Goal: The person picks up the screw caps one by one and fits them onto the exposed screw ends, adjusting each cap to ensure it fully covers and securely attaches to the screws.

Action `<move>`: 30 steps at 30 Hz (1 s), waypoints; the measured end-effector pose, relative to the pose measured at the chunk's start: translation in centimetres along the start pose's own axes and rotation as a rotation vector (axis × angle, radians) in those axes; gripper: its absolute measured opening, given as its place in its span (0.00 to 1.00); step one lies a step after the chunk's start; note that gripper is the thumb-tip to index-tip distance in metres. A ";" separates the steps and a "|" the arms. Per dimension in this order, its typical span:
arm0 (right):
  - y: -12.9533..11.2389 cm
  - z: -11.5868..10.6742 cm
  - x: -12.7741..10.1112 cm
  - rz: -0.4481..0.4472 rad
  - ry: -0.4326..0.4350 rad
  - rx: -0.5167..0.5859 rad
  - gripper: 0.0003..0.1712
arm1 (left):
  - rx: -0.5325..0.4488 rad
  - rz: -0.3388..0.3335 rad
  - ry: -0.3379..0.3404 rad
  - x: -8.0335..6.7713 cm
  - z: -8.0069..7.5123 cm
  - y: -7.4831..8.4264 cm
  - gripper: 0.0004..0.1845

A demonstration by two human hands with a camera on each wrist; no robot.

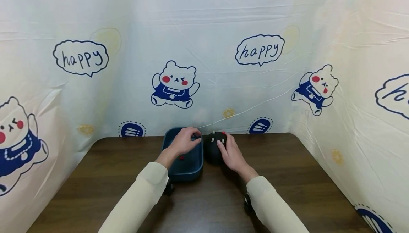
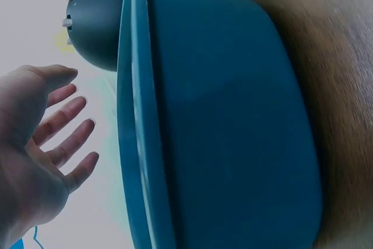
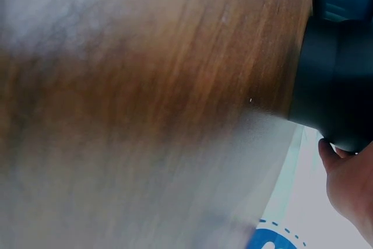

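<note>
A black round-topped object (image 1: 213,151) stands on the table, with several small metal screws and a red piece on its top. My right hand (image 1: 232,154) holds it from the right side, thumb near the screws. In the right wrist view that hand (image 3: 351,188) touches the object's (image 3: 332,80) upper part. Over the blue bin (image 1: 185,177) is my left hand (image 1: 185,141). In the left wrist view the left hand (image 2: 35,144) has its fingers loosely spread beside the bin's rim (image 2: 140,115), with nothing visible in them. Inside the bin lies a small red piece (image 1: 181,157).
The bin stands directly to the left of the black object on a dark wooden table (image 1: 287,176). A pale printed curtain (image 1: 204,31) hangs behind the table's back edge and along its sides.
</note>
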State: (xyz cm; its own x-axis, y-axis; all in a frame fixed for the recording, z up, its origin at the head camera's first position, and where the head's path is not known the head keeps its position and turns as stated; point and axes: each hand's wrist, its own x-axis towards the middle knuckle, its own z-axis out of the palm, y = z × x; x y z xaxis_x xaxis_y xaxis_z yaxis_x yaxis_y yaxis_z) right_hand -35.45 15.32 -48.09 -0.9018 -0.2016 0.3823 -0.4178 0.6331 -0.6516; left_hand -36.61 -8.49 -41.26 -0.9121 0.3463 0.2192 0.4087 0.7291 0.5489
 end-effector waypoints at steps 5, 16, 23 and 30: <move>0.0 -0.2 0.2 -0.006 -0.001 -0.002 0.36 | 0.009 -0.010 -0.022 -0.1 -0.3 -0.4 0.15; 0.0 -0.1 0.1 0.007 -0.011 0.004 0.39 | 0.031 -0.032 -0.059 -0.9 -0.4 -1.2 0.14; 0.1 0.2 0.1 -0.009 0.005 -0.013 0.38 | 0.047 -0.067 -0.096 -1.3 -0.4 -1.9 0.16; 0.1 0.1 -0.1 0.018 -0.007 -0.001 0.38 | 0.070 -0.115 -0.168 -1.6 -0.4 -2.6 0.16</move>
State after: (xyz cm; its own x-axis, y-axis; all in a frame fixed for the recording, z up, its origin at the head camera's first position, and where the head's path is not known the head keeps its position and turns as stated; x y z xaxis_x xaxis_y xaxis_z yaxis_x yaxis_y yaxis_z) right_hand -35.41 15.30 -48.22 -0.9101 -0.1953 0.3656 -0.4010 0.6375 -0.6578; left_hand -36.17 -11.17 -42.69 -0.9373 0.3481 0.0178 0.3092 0.8067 0.5037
